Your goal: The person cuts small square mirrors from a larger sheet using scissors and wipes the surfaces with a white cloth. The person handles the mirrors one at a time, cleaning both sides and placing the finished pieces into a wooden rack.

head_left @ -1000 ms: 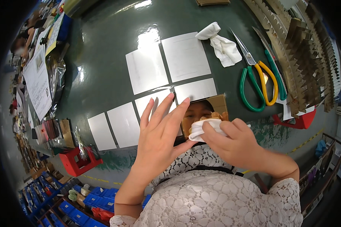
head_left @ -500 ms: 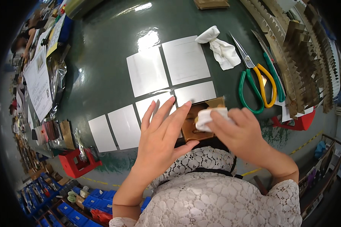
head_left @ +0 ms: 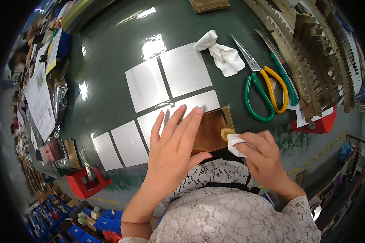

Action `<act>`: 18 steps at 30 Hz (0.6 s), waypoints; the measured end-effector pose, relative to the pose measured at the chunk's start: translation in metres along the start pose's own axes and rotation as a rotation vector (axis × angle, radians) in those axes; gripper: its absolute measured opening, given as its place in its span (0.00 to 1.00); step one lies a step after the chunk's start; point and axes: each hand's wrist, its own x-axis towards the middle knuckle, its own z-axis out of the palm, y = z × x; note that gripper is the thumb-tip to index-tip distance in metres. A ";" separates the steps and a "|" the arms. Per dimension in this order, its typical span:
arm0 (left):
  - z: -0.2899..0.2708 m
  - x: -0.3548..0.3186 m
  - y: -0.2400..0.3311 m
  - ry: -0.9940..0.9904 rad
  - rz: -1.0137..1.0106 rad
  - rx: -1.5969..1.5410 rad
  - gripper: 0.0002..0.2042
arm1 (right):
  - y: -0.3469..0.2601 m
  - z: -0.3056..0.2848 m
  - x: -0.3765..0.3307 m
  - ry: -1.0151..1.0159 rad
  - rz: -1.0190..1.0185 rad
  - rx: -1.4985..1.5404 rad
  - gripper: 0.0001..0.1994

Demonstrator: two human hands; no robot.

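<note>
A shiny gold-brown mirror-like plate lies flat on the dark green table close to me. My left hand rests flat with spread fingers on the plate's left part. My right hand grips a small white cloth and presses it on the plate's lower right corner. The cloth's reflection shows in the plate.
Several white paper sheets lie in a grid beyond the plate. A crumpled white rag and two pairs of scissors lie at the right. Stacked gold plates in racks line the far right. Red trays sit at the table's edge.
My right hand with the cloth has moved from the plate's middle to its lower right corner, uncovering more of the plate. My left hand stays flat on it.
</note>
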 end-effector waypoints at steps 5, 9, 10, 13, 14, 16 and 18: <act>0.004 -0.001 0.002 0.005 0.012 0.021 0.47 | 0.002 0.002 -0.005 0.042 0.018 -0.005 0.19; 0.006 -0.001 0.003 0.055 0.047 -0.029 0.46 | 0.001 0.002 -0.005 0.086 -0.060 -0.077 0.18; 0.008 -0.001 0.003 0.086 0.068 -0.034 0.46 | 0.000 0.003 -0.004 0.100 -0.089 -0.108 0.18; 0.007 -0.002 0.008 0.115 0.103 -0.079 0.47 | -0.008 0.001 0.005 0.073 -0.160 -0.176 0.15; 0.006 -0.003 0.010 0.114 0.110 -0.098 0.48 | -0.010 0.003 0.008 0.081 -0.185 -0.182 0.14; 0.008 -0.005 0.011 0.135 0.126 -0.125 0.48 | -0.013 0.008 0.015 0.099 -0.238 -0.193 0.11; 0.006 -0.008 0.012 0.133 0.129 -0.139 0.49 | -0.013 0.005 0.021 0.061 -0.257 -0.171 0.11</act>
